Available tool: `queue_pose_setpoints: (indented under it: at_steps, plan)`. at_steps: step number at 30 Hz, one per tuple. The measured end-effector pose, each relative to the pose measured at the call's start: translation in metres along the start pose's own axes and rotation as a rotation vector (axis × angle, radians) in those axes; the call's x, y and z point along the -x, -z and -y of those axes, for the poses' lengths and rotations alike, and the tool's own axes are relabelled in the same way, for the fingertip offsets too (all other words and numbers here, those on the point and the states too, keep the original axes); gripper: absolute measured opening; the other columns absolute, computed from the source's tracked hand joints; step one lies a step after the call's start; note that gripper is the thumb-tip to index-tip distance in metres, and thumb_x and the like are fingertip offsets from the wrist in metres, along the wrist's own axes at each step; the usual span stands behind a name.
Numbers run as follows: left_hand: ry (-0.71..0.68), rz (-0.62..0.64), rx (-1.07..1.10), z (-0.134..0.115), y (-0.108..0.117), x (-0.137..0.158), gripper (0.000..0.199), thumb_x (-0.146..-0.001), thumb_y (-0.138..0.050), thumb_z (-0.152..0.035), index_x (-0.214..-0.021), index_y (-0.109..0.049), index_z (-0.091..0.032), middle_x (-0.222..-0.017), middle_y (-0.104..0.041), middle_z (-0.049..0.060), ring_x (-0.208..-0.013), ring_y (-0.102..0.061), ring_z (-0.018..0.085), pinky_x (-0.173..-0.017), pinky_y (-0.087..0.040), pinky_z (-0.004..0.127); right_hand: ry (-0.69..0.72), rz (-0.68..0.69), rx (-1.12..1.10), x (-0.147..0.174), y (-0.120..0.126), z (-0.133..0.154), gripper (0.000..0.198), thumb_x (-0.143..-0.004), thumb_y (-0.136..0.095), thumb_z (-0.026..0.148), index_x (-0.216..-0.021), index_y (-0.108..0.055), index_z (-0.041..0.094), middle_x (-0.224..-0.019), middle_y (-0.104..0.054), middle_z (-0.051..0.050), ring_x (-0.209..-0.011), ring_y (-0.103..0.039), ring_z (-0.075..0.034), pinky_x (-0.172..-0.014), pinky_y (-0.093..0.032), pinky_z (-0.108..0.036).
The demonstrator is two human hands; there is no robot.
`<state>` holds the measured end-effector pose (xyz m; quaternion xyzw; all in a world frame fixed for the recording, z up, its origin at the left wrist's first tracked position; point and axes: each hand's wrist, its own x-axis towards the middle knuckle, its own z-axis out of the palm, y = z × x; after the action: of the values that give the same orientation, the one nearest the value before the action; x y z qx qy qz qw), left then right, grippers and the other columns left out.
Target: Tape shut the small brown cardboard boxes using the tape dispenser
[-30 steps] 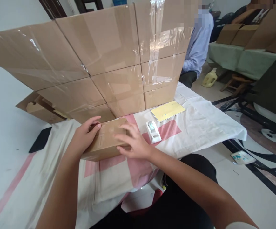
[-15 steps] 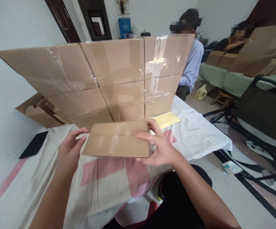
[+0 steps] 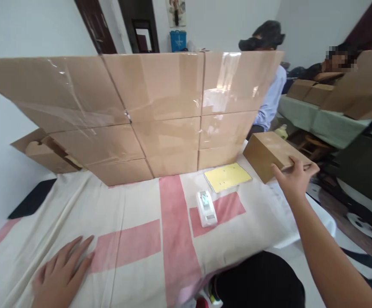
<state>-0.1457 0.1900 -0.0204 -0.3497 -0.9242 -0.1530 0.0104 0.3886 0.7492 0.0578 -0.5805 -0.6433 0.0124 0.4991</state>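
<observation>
A brown cardboard box [image 3: 271, 152] is at the right end of the table, tilted, with my right hand [image 3: 296, 177] closed on its near end. Whether its underside touches the cloth I cannot tell. My left hand [image 3: 62, 269] lies with fingers apart on the striped tablecloth [image 3: 134, 205] at the lower left and holds nothing. Between the hands sits a small white device [image 3: 206, 209] with a lit greenish patch on top. Behind it, left of the box, lies a flat yellow sheet [image 3: 227, 176].
A wall of taped cardboard [image 3: 160, 94] stands along the table's far side. A black flat object [image 3: 33, 199] and an opened carton [image 3: 44, 152] are at the left. Beyond the table on the right are a seated person [image 3: 271, 94] and a dark chair [image 3: 365, 162].
My right hand has carried the box from the middle to the right. My left hand has moved down to the cloth, away from the box. The white device is now uncovered.
</observation>
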Motion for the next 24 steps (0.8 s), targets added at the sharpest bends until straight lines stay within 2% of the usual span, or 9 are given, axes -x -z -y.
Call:
queue_pose_setpoints:
  at_steps: [4, 7, 9, 11, 15, 18, 20, 21, 24]
  plan:
    - [0.017, -0.101, -0.017, -0.02, 0.005, 0.01, 0.056, -0.085, -0.047, -0.061, -0.135, -0.068, -0.047, -0.154, -0.058, 0.005, -0.146, -0.048, 0.043, -0.12, -0.029, 0.071, -0.208, 0.285, -0.024, -0.06, -0.066, 0.065, 0.095, -0.064, -0.099, 0.05, -0.146, -0.064, 0.017, -0.165, -0.016, -0.035, -0.145, -0.043, -0.052, -0.113, -0.039, -0.064]
    - [0.135, -0.27, -0.018, -0.018, 0.019, -0.005, 0.061, -0.087, -0.049, -0.064, -0.143, -0.061, -0.043, -0.165, -0.044, 0.007, -0.148, -0.039, 0.05, -0.113, -0.031, 0.078, -0.042, 0.069, -0.103, -0.06, -0.081, 0.127, 0.087, -0.078, -0.089, 0.053, -0.152, -0.058, 0.017, -0.165, -0.02, -0.033, -0.158, -0.026, -0.043, -0.12, -0.031, -0.062]
    - [0.222, -0.389, 0.076, -0.004, 0.037, -0.04, 0.065, -0.087, -0.05, -0.067, -0.146, -0.056, -0.04, -0.164, -0.044, 0.01, -0.146, -0.04, 0.052, -0.112, -0.033, 0.08, 0.32, -0.205, -0.243, -0.028, -0.079, 0.182, 0.073, -0.082, -0.082, 0.057, -0.14, -0.064, 0.016, -0.149, -0.042, -0.031, -0.15, -0.042, -0.039, -0.121, -0.034, -0.057]
    - [0.228, -0.482, 0.248, 0.018, 0.057, -0.098, 0.072, -0.084, -0.056, -0.067, -0.146, -0.054, -0.033, -0.157, -0.05, 0.014, -0.147, -0.042, 0.048, -0.121, -0.03, 0.073, 0.725, -0.216, -0.421, 0.031, -0.075, 0.252, 0.048, -0.09, -0.072, 0.048, -0.132, -0.067, 0.024, -0.135, -0.057, -0.025, -0.14, -0.052, -0.037, -0.118, -0.041, -0.057]
    - [0.238, -0.54, 0.625, 0.058, 0.077, -0.244, 0.101, -0.07, -0.075, -0.056, -0.152, -0.043, -0.007, -0.157, -0.045, 0.029, -0.153, -0.037, 0.045, -0.129, -0.026, 0.062, 1.08, 0.448, -0.772, 0.185, -0.101, 0.411, 0.046, -0.095, -0.06, 0.018, -0.139, -0.058, 0.031, -0.136, -0.061, -0.016, -0.133, -0.059, -0.031, -0.107, -0.055, -0.054]
    - [0.273, -0.53, 0.774, 0.07, 0.065, -0.333, 0.106, -0.077, -0.079, -0.048, -0.161, -0.025, -0.011, -0.166, -0.036, 0.028, -0.157, -0.035, 0.037, -0.13, -0.027, 0.053, 0.945, 0.959, -0.936, 0.284, -0.164, 0.518, 0.05, -0.097, -0.062, 0.029, -0.146, -0.055, 0.024, -0.154, -0.051, -0.016, -0.143, -0.052, -0.03, -0.117, -0.05, -0.054]
    - [0.297, -0.516, 0.885, 0.074, 0.051, -0.37, 0.087, -0.094, -0.063, -0.044, -0.161, -0.019, -0.01, -0.164, -0.037, 0.03, -0.152, -0.044, 0.029, -0.125, -0.035, 0.047, 0.627, 1.188, -0.998, 0.329, -0.219, 0.577, 0.064, -0.09, -0.068, 0.037, -0.149, -0.054, 0.018, -0.16, -0.046, -0.017, -0.149, -0.046, -0.032, -0.122, -0.045, -0.054]
    - [0.31, -0.518, 0.929, 0.075, 0.044, -0.383, 0.076, -0.099, -0.054, -0.04, -0.16, -0.02, -0.01, -0.162, -0.039, 0.03, -0.15, -0.046, 0.027, -0.124, -0.037, 0.046, 0.394, 1.238, -1.028, 0.345, -0.247, 0.602, 0.07, -0.085, -0.071, 0.037, -0.15, -0.054, 0.018, -0.16, -0.045, -0.016, -0.148, -0.047, -0.032, -0.12, -0.046, -0.052]
    - [0.35, -0.551, 1.011, 0.085, 0.027, -0.402, 0.056, -0.1, -0.049, -0.034, -0.15, -0.04, -0.012, -0.159, -0.041, 0.025, -0.152, -0.042, 0.031, -0.127, -0.033, 0.053, 0.233, 1.185, -1.02, 0.369, -0.318, 0.657, 0.082, -0.09, -0.063, 0.045, -0.162, -0.038, 0.016, -0.169, -0.031, -0.018, -0.154, -0.039, -0.032, -0.123, -0.043, -0.053]
